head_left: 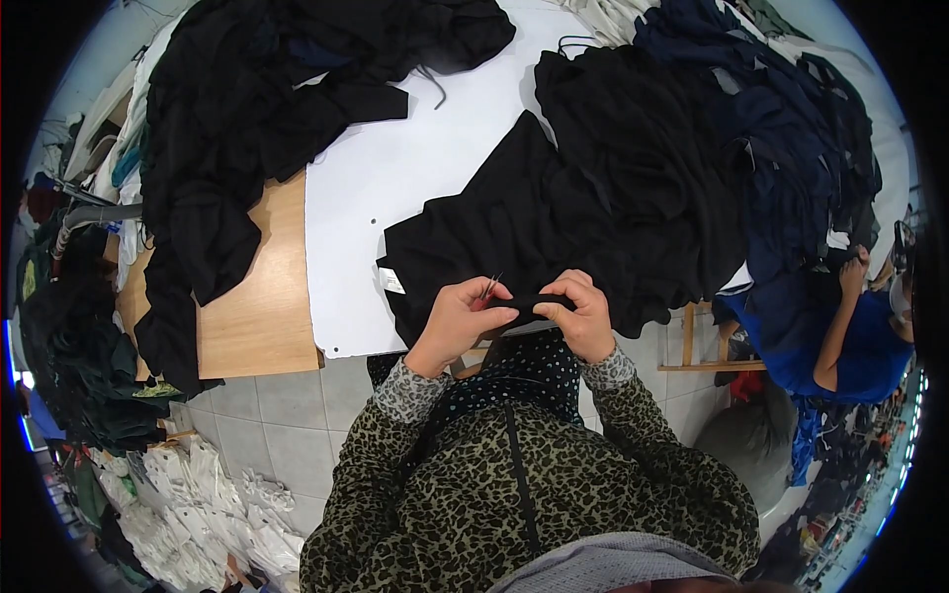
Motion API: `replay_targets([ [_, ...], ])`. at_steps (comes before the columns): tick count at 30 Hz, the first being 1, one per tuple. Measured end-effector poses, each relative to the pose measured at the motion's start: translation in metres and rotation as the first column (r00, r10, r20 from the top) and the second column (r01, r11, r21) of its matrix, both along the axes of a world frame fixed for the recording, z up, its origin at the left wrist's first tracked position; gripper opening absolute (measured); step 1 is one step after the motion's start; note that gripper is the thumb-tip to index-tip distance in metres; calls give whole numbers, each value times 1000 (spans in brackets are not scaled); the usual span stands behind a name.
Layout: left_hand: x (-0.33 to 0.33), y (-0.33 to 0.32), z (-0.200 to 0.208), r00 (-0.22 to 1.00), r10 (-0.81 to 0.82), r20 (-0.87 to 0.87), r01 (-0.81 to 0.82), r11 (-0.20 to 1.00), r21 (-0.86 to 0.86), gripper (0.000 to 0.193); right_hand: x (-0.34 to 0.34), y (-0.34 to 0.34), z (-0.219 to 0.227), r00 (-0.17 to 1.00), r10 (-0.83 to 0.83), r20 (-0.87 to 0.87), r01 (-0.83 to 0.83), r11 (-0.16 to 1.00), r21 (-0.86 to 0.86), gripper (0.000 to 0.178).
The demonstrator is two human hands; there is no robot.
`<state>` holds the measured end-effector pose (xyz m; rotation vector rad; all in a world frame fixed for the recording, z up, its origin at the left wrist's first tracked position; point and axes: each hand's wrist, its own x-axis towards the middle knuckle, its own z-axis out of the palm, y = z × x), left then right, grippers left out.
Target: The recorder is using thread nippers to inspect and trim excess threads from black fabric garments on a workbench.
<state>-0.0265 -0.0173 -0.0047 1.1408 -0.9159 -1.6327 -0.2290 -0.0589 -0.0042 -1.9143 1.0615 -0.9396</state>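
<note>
A black garment (494, 222) lies spread over the near edge of the table, with a small white label (392, 281) at its left side. My left hand (460, 316) is closed, pinching a folded edge of this garment between thumb and fingers. Thin metal tips (491, 286) stick up by the left fingers; they look like small thread snips, but their handles are hidden. A short way to the right, my right hand (585, 312) pinches the same edge, thumb on top. The strip between both hands is drawn fairly straight.
More black garments (237, 138) hang over the table's left side. Dark navy clothes (791, 128) are heaped at the right, where a person in blue (840, 341) works. The white board (395, 178) covers part of the wooden tabletop (267, 326). White bundles (198, 494) lie on the floor.
</note>
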Motion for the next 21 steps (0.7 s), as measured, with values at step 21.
replay_targets([
  [21, -4, -5, 2, 999, -14, -33, 14, 1000, -6, 20, 7, 7, -1, 838, -244, 487, -139, 768, 625, 14],
])
